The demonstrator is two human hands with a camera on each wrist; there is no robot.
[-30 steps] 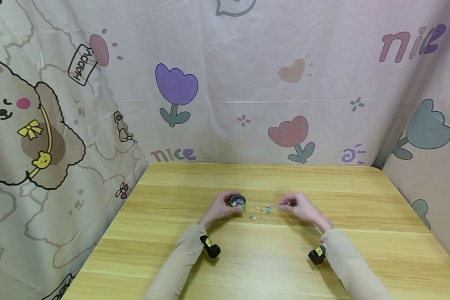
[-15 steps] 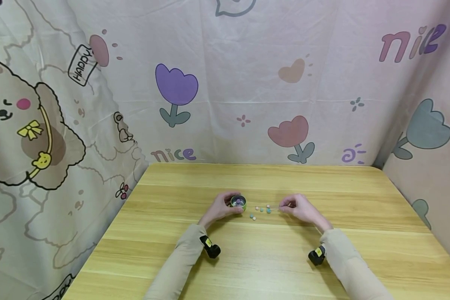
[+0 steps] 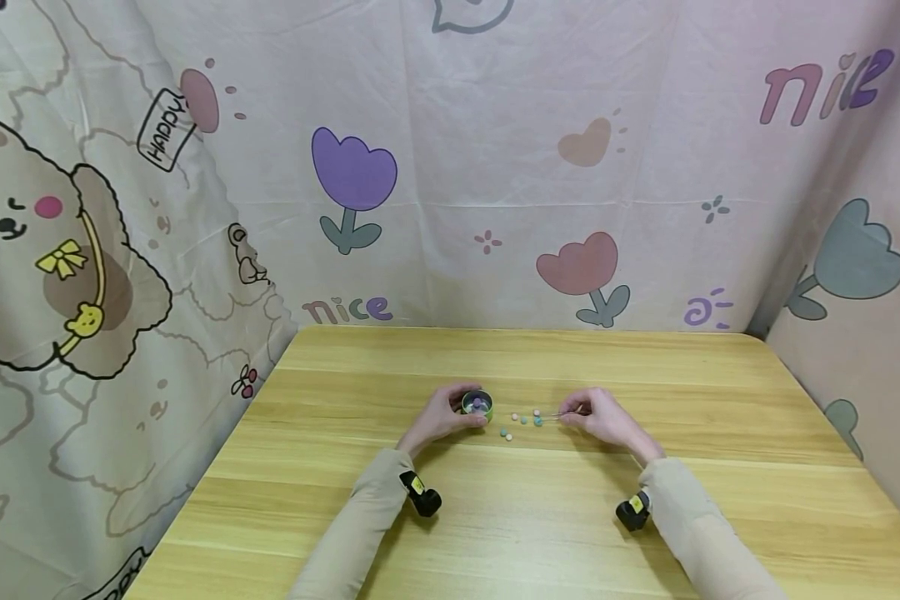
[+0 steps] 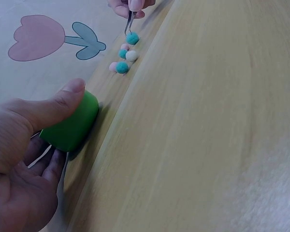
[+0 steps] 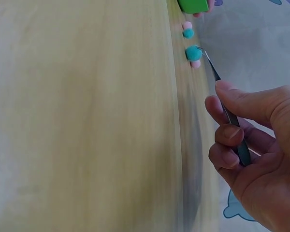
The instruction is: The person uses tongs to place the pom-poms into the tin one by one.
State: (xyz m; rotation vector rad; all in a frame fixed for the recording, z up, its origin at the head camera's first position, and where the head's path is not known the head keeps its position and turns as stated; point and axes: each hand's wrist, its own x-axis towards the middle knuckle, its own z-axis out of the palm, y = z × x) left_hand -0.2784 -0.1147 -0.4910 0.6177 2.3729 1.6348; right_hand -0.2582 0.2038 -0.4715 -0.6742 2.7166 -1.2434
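My left hand (image 3: 444,412) grips a small green cup (image 4: 81,120), thumb on the near side and fingers behind. Something purple (image 3: 477,402) shows inside the cup in the head view. In my right hand (image 3: 603,415) are slim tweezers (image 5: 229,116), pinched between thumb and fingers. Their tips touch a teal pom-pom (image 5: 193,53) on the table; whether they grip it I cannot tell. Beside it lies a pink pom-pom (image 5: 195,64). Between this pair and the cup, the left wrist view shows more pom-poms, among them a white one (image 4: 131,56) and another teal one (image 4: 122,67).
The wooden table (image 3: 495,517) stretches around both hands. A printed cloth (image 3: 457,167) hangs behind its far edge and along the sides. Each sleeve carries a black wrist camera, such as the right one (image 3: 633,511).
The tweezers' tips have shifted slightly from near the pink pom-pom to the teal one, as my right hand dipped a little. My left hand and the cup have stayed in place.
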